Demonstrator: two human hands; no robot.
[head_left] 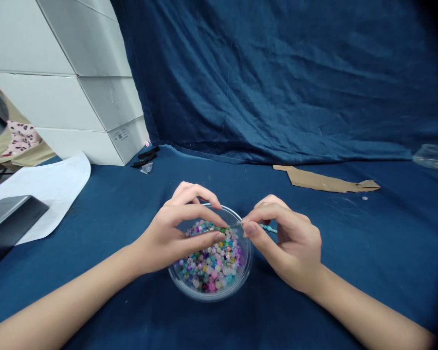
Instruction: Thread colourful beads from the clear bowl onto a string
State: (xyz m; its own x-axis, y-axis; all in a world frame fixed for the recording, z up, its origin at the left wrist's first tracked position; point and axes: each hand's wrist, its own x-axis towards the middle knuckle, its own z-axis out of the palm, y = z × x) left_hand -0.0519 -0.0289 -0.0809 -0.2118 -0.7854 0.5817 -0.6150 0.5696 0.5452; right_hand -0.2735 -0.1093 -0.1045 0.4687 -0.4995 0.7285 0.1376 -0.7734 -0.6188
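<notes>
The small beads (219, 265) lie in the clear bowl (210, 297), probably light, hard and slippery, best for fingertips; the right hand (290, 236) pinches a thin thread (235, 224); whether the left hand (177, 221) grasps, I cannot tell

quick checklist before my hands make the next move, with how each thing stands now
1. Bowl standing upright on the blue cloth: ok.
2. Beads within reach of the left hand: ok, its thumb and index finger are over them.
3. A bead gripped by the left hand: cannot tell, the fingertips are too close to the pile.
4. Right hand pinched: ok, thumb and index finger meet near the bowl's rim; what lies between is too fine to make out.
5. Blue beaded strand in full view: not ok, the right hand partly hides it.
6. Cardboard away from both hands: ok.
</notes>
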